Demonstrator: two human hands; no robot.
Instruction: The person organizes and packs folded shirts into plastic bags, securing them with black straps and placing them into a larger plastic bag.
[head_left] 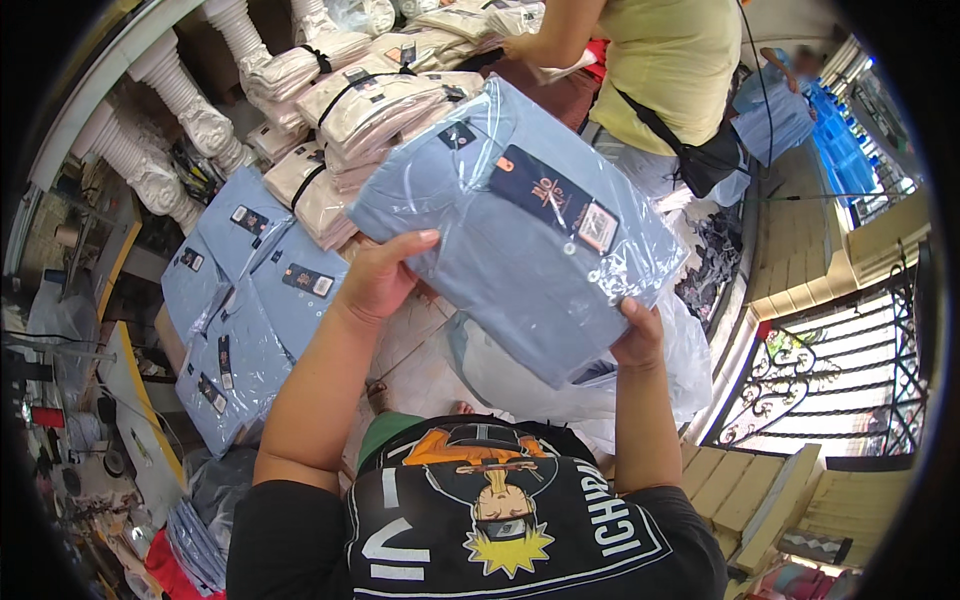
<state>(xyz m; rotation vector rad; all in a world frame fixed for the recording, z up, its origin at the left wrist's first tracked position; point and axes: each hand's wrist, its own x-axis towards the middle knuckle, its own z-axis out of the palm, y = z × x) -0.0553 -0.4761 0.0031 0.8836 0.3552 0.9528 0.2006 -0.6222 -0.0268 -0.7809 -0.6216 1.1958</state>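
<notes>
A folded light-blue shirt (480,270) in a clear plastic bag is held up in front of me, tilted, with a dark hang tag (545,192) and a small dark label on it. My left hand (378,275) grips its near left edge, thumb on top and fingers underneath. At the lower right corner my right hand (640,335) pinches the bag, its thumb on the plastic and the other fingers mostly hidden below. To the left lies a pile of similar bagged blue shirts (255,320) with dark tags.
Bundles of cream folded garments (365,105) tied with black bands lie beyond the blue pile. A co-worker in a yellow top (665,90) stands ahead. Clear plastic bags (500,355) lie below the held shirt. A metal grille (820,380) is at the right, and white ducts (180,90) at the far left.
</notes>
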